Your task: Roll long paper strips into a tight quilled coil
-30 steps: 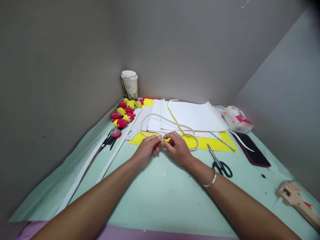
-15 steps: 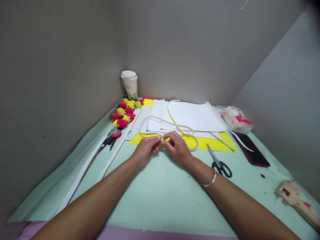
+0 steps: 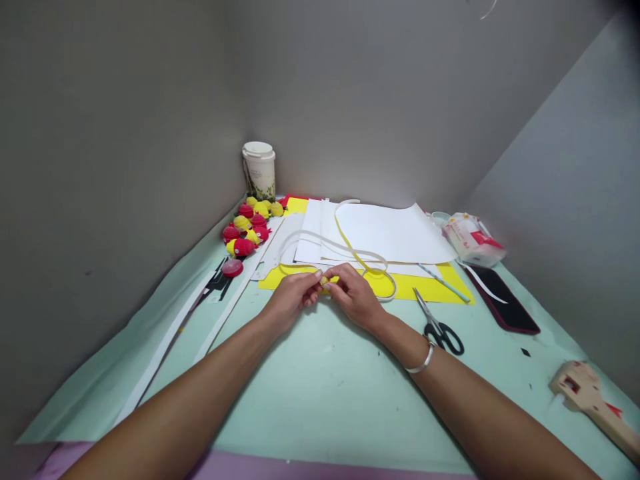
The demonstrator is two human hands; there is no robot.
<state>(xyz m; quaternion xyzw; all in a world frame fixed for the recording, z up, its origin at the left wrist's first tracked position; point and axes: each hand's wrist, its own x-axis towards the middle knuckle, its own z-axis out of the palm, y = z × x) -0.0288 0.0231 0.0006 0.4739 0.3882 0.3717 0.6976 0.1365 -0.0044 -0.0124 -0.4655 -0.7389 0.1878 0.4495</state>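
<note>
Left hand [image 3: 291,297] and right hand [image 3: 356,293] met mid-table — both pinched a small yellow piece [image 3: 324,281] between fingertips, its shape mostly hidden. Piece sat at the near edge of the yellow sheet [image 3: 420,289]. A yellow-and-white strip [image 3: 356,255] looped behind the hands, over the white sheets [image 3: 390,230]. Scissors [image 3: 436,325] lay near the right wrist — glue gun [image 3: 583,388] well apart, far right.

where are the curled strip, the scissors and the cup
Curled strip [image 3: 357,255]: head view, on its looped part.
Scissors [image 3: 437,326]: head view, near the pivot, between blades and handles.
Cup [image 3: 262,175]: head view, on its side below the lid.
</note>
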